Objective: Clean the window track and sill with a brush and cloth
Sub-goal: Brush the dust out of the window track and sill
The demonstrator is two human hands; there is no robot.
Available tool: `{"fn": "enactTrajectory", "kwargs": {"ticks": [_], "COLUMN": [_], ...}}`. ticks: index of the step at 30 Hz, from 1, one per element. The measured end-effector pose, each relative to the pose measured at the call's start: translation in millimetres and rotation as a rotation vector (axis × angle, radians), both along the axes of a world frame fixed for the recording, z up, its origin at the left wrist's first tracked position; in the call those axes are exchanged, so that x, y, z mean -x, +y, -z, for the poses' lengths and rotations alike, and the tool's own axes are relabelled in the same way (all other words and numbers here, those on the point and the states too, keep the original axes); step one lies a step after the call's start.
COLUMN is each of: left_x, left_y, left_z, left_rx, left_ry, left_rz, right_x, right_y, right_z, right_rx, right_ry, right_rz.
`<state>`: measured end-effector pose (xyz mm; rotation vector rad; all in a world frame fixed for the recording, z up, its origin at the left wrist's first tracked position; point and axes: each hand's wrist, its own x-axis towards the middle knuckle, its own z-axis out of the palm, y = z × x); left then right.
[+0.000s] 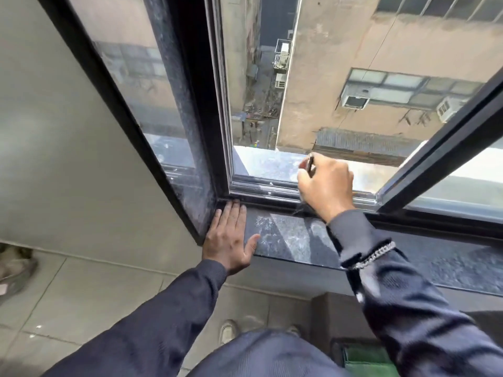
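My right hand (326,183) is closed around a thin dark brush handle (309,165) and is held over the window track (261,192), with the bristles hidden beneath the hand. My left hand (230,236) lies flat, fingers spread, on the left end of the dusty dark stone sill (288,236), close to the frame corner. White dust marks streak the sill between my two hands. No cloth is in sight on the sill.
The sliding sash (441,156) stands open at the right, leaving a gap onto a deep drop between buildings. A fixed dark frame post (201,131) rises at the left. A green object (364,360) lies low at the bottom right.
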<state>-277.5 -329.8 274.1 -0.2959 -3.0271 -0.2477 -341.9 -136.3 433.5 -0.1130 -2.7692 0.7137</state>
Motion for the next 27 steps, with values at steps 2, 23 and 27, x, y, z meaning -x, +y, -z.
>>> {"fn": "enactTrajectory", "kwargs": {"ticks": [2, 23, 27], "left_x": [-0.2, 28.1, 26.3], "left_y": [-0.3, 167.7, 234.9], "left_z": [-1.0, -75.6, -79.2], "left_rx": [-0.007, -1.052, -1.109], "left_ry": [-0.005, -0.256, -0.597], "left_rz": [0.004, -0.14, -0.212], "right_x": [3.2, -93.6, -120.9], "right_y": [-25.2, 178.6, 227.9], "right_z": [3.7, 38.9, 62.5], "right_rx": [0.402, 1.101, 1.277], "right_ry": [0.009, 0.251, 0.183], "right_rz": [0.038, 0.525, 0.651]}}
